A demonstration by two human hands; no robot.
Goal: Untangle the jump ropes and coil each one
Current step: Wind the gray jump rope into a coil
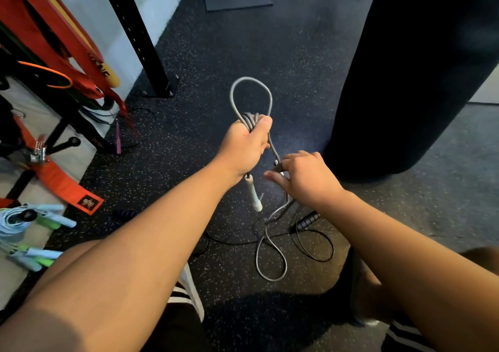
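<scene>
Here, the speckled rubber floor (pixel 270 41) is filling most of the view, and a dark heavy bag (pixel 405 68) is hanging at two o'clock. A black rack upright (pixel 140 41) is standing at eleven o'clock, with orange bands (pixel 91 60) draping beside it at ten. Down at eight o'clock, light blue ropes (pixel 16 224) are lying already coiled on a pale surface (pixel 16 289).

Near the centre, our left hand (pixel 244 146) is gripping the grey rope (pixel 251 95) in a closed fist: several gathered turns are bunching inside it, one loop is standing up toward twelve o'clock, and the white handle (pixel 253 192) is dangling below the wrist. Just to its four o'clock, our right hand (pixel 305 176) is curling its fingers round the running length of the same cord, thumb sticking out. From there the grey tail is dropping to the floor at five o'clock, where it is lying across the black rope (pixel 316 246) and close to that rope's ribbed black handle (pixel 307 220).

That crossing is the risk, we are judging. If we are drawing the next turn up quickly, the grey tail may be dragging the black cord along and tightening the snarl instead of freeing it. The turns in the left fist are also looking uneven, so loosening the thumb to take a new loop could be letting the bundle spring open.
</scene>
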